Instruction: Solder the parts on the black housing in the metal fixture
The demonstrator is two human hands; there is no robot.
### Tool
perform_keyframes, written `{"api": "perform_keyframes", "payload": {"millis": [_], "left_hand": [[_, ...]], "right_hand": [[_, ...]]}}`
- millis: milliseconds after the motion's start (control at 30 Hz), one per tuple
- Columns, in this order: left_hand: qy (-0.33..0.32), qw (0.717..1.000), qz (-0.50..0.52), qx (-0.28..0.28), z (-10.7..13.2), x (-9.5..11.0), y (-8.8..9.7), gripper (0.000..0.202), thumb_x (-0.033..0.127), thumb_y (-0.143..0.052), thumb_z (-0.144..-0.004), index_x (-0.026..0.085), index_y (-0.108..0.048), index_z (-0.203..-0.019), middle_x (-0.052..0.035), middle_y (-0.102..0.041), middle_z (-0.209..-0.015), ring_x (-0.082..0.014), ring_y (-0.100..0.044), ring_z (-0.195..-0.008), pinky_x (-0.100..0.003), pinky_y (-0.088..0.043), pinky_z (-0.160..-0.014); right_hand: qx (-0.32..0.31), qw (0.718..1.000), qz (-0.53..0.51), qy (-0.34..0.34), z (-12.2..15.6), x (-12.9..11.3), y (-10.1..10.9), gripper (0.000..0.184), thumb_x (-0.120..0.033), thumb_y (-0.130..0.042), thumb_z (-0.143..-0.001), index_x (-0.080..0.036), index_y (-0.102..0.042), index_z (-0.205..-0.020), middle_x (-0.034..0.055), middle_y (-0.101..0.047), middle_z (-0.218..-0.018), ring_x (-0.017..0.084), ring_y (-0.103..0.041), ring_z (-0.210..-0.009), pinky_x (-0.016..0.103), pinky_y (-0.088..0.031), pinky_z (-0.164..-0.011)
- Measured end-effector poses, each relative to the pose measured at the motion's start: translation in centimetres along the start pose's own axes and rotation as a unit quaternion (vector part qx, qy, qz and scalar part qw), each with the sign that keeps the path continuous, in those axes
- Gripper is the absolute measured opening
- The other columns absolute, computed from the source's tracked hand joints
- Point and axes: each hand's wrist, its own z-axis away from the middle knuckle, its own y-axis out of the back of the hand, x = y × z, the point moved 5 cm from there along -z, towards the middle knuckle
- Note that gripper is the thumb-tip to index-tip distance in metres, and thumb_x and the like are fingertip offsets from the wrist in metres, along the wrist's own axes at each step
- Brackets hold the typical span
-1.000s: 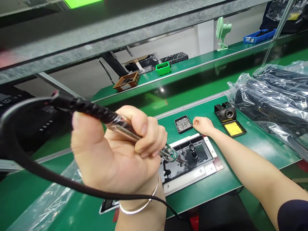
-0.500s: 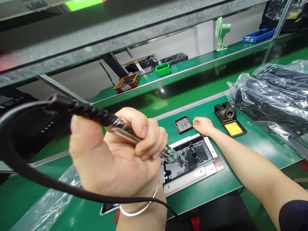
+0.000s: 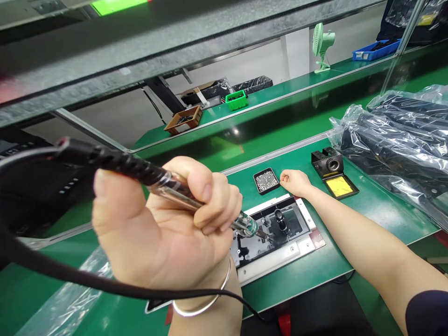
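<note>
Head view: ribbed, clear-barrelled soldering iron (image 3: 175, 190) in left grip (image 3: 182, 228).

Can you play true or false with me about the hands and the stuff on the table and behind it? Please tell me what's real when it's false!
1. The left hand grips a shiny pen-shaped tool with a black ribbed end. True.
2. The tool's tip points toward a black plastic casing set in a white frame. True.
3. The thin silver bangle is on the right wrist. False: the bangle is on the left wrist.
4. The right hand is next to a small square black tray of tiny silvery bits. True.
5. The flat yellow pad is inside that tray. False: the pad is in a black holder.
6. The pale green fan is on the floor. False: the fan stands on the green shelf at the back.
</note>
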Motion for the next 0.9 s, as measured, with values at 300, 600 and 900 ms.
{"api": "perform_keyframes", "payload": {"millis": [300,600,900], "left_hand": [[-0.002,1.000,0.004,0.017,-0.06,0.06,-0.12,0.053,0.055,-0.037,-0.093,0.018,-0.044,-0.055,0.0064,-0.021,-0.037,-0.0062,-0.018,-0.030,-0.020,-0.020,-0.033],[0.004,1.000,-0.009,0.029,-0.09,0.16,-0.05,0.052,0.058,-0.045,-0.088,0.019,-0.043,-0.054,0.0063,-0.020,-0.035,-0.0068,-0.018,-0.027,-0.020,-0.018,-0.030],[-0.007,1.000,-0.002,0.021,0.14,0.04,0.09,0.049,0.056,-0.043,-0.090,0.018,-0.047,-0.059,0.0068,-0.022,-0.038,-0.0062,-0.019,-0.030,-0.021,-0.020,-0.033]], "right_hand": [[0.002,1.000,0.001,0.002,0.04,-0.09,0.06,0.040,-0.044,-0.048,-0.093,-0.008,-0.057,-0.107,0.0070,-0.055,-0.100,0.009,-0.053,-0.096,0.030,-0.048,-0.094],[0.002,1.000,0.003,0.004,-0.03,-0.08,0.02,0.039,-0.044,-0.048,-0.093,-0.008,-0.057,-0.107,0.0068,-0.056,-0.099,0.009,-0.053,-0.096,0.029,-0.048,-0.094],[0.004,1.000,0.004,0.003,-0.07,-0.04,0.01,0.039,-0.044,-0.049,-0.093,-0.008,-0.057,-0.107,0.0069,-0.056,-0.099,0.009,-0.053,-0.095,0.029,-0.048,-0.093]]}}
